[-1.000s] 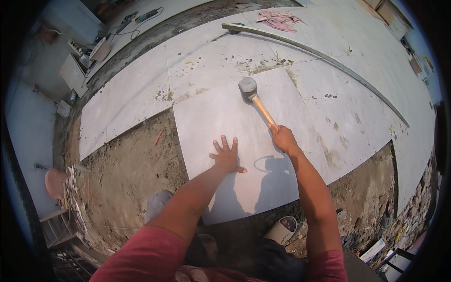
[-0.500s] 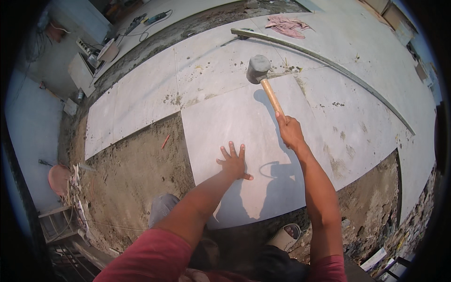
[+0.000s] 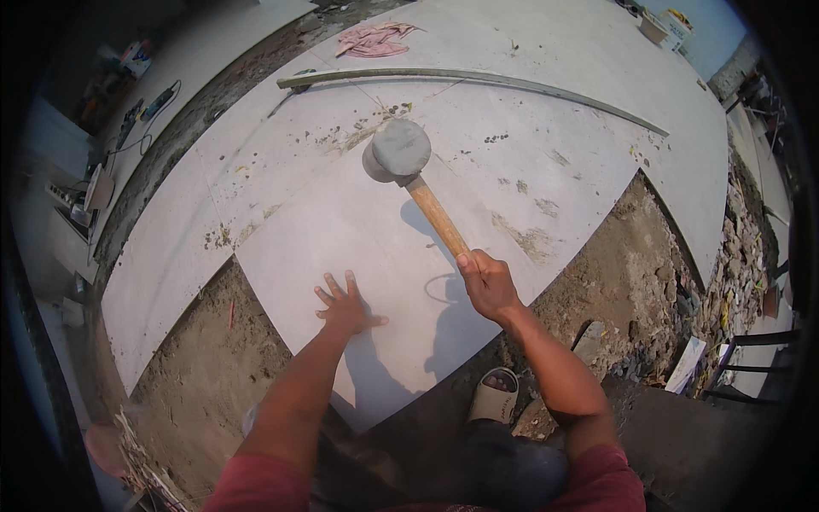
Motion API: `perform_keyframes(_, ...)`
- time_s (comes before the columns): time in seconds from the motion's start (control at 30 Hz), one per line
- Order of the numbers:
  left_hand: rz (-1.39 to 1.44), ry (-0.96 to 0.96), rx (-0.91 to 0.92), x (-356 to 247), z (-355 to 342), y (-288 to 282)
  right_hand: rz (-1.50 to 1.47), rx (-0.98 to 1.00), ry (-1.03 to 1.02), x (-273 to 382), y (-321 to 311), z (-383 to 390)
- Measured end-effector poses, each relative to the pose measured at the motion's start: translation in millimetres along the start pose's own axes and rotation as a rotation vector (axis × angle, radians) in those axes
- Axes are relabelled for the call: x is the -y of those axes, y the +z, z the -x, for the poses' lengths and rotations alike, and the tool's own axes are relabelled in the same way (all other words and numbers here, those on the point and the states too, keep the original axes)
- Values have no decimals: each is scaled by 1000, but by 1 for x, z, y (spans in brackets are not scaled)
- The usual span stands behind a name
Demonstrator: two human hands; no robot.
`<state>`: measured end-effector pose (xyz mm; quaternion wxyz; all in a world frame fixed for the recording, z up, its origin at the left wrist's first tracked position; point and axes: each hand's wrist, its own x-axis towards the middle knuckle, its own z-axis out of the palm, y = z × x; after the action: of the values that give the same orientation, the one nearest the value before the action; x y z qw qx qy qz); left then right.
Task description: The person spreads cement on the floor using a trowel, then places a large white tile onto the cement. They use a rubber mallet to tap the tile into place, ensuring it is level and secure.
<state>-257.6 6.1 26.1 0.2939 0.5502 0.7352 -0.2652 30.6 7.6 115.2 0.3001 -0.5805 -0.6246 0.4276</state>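
My right hand (image 3: 490, 286) is closed round the wooden handle of a rubber mallet (image 3: 401, 152) with a thick grey head. The mallet's head is raised above a large pale floor tile (image 3: 401, 282), and its shadow falls on that surface. With fingers spread, my left hand (image 3: 346, 309) lies flat on the same tile, left of its middle. The tile's left edge borders bare mortar bed (image 3: 200, 346), and its far edge meets other pale tiles (image 3: 281, 162). On the mortar lies a small red stick, perhaps a pencil (image 3: 231, 314).
A long straight bar (image 3: 478, 77) lies across the tiles beyond the mallet, with a pink cloth (image 3: 375, 40) behind it. Rubble (image 3: 725, 282) runs along the right side. A corded power tool (image 3: 159, 101) rests at the far left. My sandalled foot (image 3: 495, 397) is near the tile's near edge.
The view has swung to the right. The mallet's head now looks larger and higher above the tile. My left hand stays spread on the tile, and my right hand keeps its grip.
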Motion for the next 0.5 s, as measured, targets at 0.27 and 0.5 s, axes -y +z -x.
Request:
perform_keyframes(0.27,-9,9,-34,-8,-1,4,164,-75,94,-79,-7,134)
perform_keyframes(0.5,-41,6,-47,6,-10,6,-58,-197,-56,-18,-31,128)
